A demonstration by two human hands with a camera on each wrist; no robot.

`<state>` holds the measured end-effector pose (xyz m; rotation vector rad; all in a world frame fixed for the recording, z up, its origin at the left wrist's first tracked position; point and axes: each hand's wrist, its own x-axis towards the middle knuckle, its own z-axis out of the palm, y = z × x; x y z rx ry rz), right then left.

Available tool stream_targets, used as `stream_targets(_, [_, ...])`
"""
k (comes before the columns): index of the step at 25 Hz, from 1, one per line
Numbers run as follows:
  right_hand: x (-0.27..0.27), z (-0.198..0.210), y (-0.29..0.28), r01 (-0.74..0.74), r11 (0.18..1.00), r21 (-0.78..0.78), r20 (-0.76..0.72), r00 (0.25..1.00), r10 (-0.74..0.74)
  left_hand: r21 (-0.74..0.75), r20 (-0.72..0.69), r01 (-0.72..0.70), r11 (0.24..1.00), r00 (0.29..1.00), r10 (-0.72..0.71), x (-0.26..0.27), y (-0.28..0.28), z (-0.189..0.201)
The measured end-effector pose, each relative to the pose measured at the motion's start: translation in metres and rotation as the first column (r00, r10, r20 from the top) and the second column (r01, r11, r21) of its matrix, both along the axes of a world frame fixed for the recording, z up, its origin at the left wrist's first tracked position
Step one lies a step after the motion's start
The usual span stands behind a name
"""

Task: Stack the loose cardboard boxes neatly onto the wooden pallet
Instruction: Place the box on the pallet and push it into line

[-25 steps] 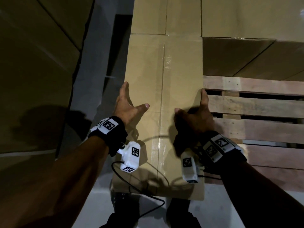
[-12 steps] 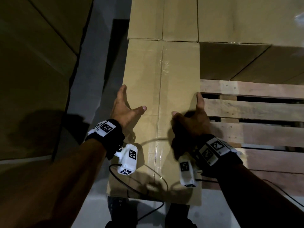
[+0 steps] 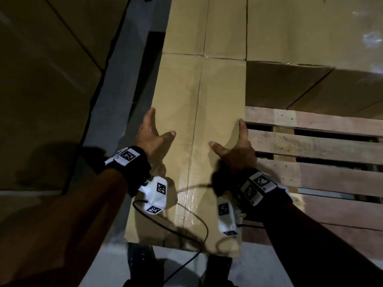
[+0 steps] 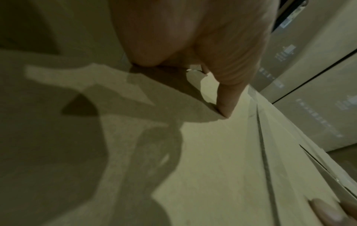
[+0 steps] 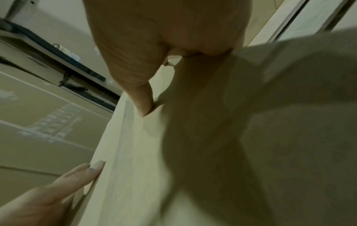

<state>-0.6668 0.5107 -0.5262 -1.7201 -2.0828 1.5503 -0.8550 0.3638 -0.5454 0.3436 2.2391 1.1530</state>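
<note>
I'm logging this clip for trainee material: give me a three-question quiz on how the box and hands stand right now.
1. True or false: the left hand and right hand each have a thumb on top of the box.
2. Where does the box's far end sit? A) apart from any other carton B) against the stacked cartons C) on the floor
3. Fill in: right of the box lie the bare slats of the ___.

Key: 1 true; 2 B; 3 pallet.
</note>
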Motion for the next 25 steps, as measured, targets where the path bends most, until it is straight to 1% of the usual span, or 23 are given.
stream_targets(2, [0.0,-0.001,-0.001,-0.005,1.0,0.005,-0.024,1.0,0.005,0.006,0.005,-0.012,1.0,1.0,0.012,0.001,-0.001,-0.001])
stream_targets(6, [-0.001,-0.002,0.0,-0.042,0.999,0.021,-0.032,0.999,0.043,-0.035,-0.036,-0.009,0.999,0.999,0.007,0.0,-0.002,0.0])
stream_targets(9, [-0.001,-0.004,0.003,-0.037,0.999,0.027,-0.041,0.998,0.038,-0.034,-0.02,0.026,0.999,0.999,-0.027,-0.002,-0.001,0.001])
stream_targets(12, [0.0,-0.008,0.004,-0.029,0.999,0.014,-0.032,0.999,0.03,-0.076,-0.022,0.069,0.995,0.997,-0.07,-0.003,0.0,-0.001])
stream_targets(13, [0.0,-0.008,0.003,-0.043,0.999,0.026,-0.012,0.999,0.043,-0.102,-0.036,0.078,0.992,0.996,-0.082,-0.003,-0.001,0.0])
stream_targets(15, [0.004,-0.004,-0.004,-0.116,0.985,0.131,0.052,0.993,0.11,-0.189,-0.074,0.098,0.977,0.991,-0.113,0.001,-0.007,0.006])
stream_targets(16, [0.007,-0.001,-0.009,-0.188,0.961,0.202,0.123,0.978,0.166,-0.247,-0.095,0.117,0.962,0.985,-0.144,0.004,-0.011,0.01])
stream_targets(17, [0.013,0.006,-0.017,-0.285,0.927,0.245,0.224,0.947,0.232,-0.307,-0.121,0.14,0.941,0.975,-0.184,0.011,-0.019,0.015])
stream_targets(19, [0.026,0.012,-0.035,-0.481,0.828,0.288,0.388,0.849,0.359,-0.406,-0.182,0.192,0.893,0.941,-0.285,0.025,-0.032,0.024])
stream_targets(21, [0.043,0.02,-0.057,-0.593,0.761,0.263,0.443,0.775,0.451,-0.466,-0.204,0.262,0.845,0.898,-0.391,0.043,-0.047,0.036])
stream_targets(23, [0.061,0.022,-0.083,-0.671,0.704,0.234,0.469,0.712,0.523,-0.505,-0.186,0.352,0.788,0.848,-0.497,0.06,-0.067,0.044])
stream_targets(25, [0.078,0.022,-0.111,-0.727,0.652,0.214,0.503,0.655,0.565,-0.527,-0.176,0.459,0.715,0.764,-0.62,0.081,-0.089,0.047])
